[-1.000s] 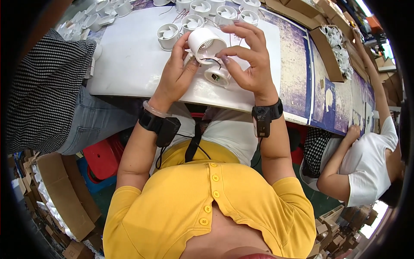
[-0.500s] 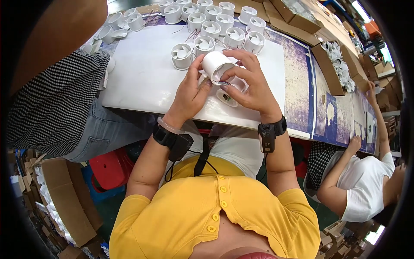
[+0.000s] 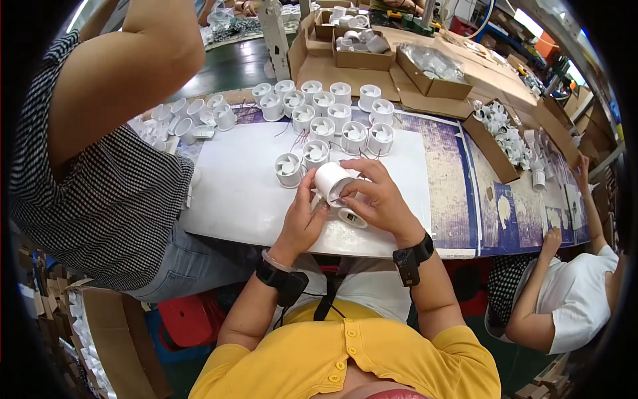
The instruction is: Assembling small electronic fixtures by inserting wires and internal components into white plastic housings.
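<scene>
A white cylindrical fan housing is tilted over the white work surface, its open end toward my right hand. My left hand is closed around its left and lower side. On the other side, my right hand has its fingers at the rim, with thumb and forefinger pinched close to the opening. Thin dark wires show faintly there; how they are held is partly hidden. Just below, a white round cap with a small dark part in it lies on the white sheet. Several white fans stand upright beyond my hands.
White cylindrical parts lie at the left, beside a co-worker in a checked top. An open carton of white parts sits at the right. Farther back are more cartons. Another person works at the far right.
The view has tipped up, so more of the far table shows. My hands still hold the housing over the sheet, and my right fingers have shifted slightly at its opening.
</scene>
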### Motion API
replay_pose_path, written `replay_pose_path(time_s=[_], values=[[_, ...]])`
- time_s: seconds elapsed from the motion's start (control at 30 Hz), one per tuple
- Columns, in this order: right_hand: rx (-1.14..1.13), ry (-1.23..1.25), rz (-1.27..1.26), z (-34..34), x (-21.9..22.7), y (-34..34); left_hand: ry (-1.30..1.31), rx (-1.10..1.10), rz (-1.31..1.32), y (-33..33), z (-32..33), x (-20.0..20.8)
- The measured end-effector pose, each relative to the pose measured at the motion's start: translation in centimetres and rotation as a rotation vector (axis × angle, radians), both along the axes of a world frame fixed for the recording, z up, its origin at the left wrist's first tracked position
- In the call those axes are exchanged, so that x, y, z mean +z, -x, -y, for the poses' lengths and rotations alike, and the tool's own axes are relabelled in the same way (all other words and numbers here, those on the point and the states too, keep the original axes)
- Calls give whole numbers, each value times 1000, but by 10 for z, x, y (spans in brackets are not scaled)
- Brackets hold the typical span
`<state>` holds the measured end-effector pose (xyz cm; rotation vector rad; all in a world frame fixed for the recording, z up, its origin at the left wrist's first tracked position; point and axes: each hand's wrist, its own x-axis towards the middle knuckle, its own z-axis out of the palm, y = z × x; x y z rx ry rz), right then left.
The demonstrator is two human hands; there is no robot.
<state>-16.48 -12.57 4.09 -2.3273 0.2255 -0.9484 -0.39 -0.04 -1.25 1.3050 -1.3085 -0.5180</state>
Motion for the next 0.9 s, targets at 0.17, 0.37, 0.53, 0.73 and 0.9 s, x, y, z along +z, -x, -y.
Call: replay_pose_path(time_s=[0.17, 0.37, 0.53, 0.73, 0.9], values=[[26, 25, 16, 1, 0, -2, -7, 8, 1, -2, 0, -1], [30, 29, 22, -2, -6, 1, 12, 4, -16, 4, -2, -3], [24, 37, 17, -1, -16, -5, 6, 2, -30, 0, -2, -9], [42, 62, -2, 2, -4, -6, -38, -3, -105, 0, 3, 7], [-12, 86, 12, 4, -13, -10, 15, -15, -73, -3, 6, -1]])
